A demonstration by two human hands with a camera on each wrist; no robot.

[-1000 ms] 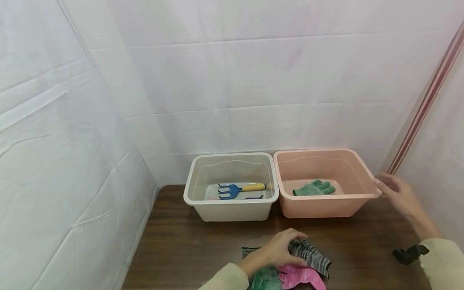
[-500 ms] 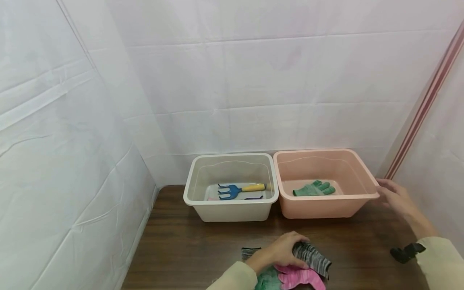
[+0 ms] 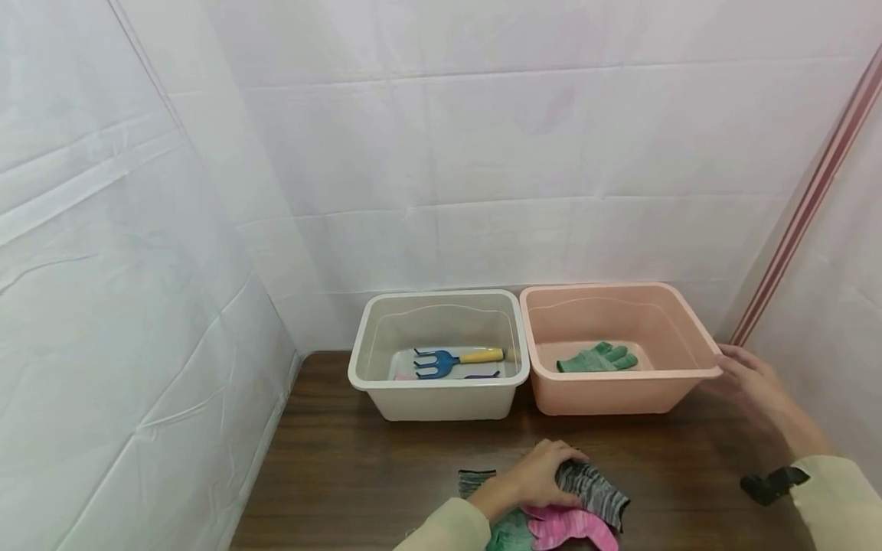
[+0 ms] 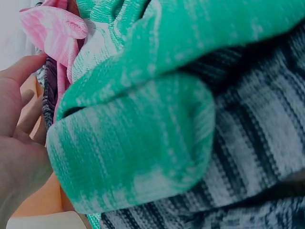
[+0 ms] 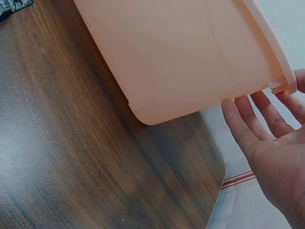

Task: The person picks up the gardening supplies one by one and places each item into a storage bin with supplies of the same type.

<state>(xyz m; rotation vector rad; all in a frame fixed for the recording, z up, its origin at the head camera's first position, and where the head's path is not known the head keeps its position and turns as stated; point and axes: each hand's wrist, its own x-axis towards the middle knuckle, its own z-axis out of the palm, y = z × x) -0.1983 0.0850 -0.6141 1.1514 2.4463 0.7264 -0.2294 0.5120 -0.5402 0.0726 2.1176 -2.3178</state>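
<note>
My left hand (image 3: 540, 478) grips a grey-and-black knit glove (image 3: 596, 493) in a loose pile on the table, its thumb beside a pink glove (image 3: 568, 526). A green glove (image 4: 128, 143) with a folded cuff lies in front of the left wrist camera, over more grey striped knit. My right hand (image 5: 276, 148) is at the right end of a peach plastic tub (image 5: 162, 52), relaxed fingertips against the outer wall under the rim and thumb by the rim. Inside that tub lies a green glove (image 3: 598, 357).
Left of the peach tub stands an off-white tub (image 3: 441, 402), holding a blue hand rake (image 3: 441, 363) with a yellow handle and a small purple piece (image 3: 482, 375). Both tubs stand at the back of the brown wooden table (image 3: 358, 474), close to a white sheet wall (image 3: 482, 153).
My left hand has shifted slightly right over the grey-and-black glove. My right hand has slid a little down and outward at the peach tub's end. The tubs have stayed put.
</note>
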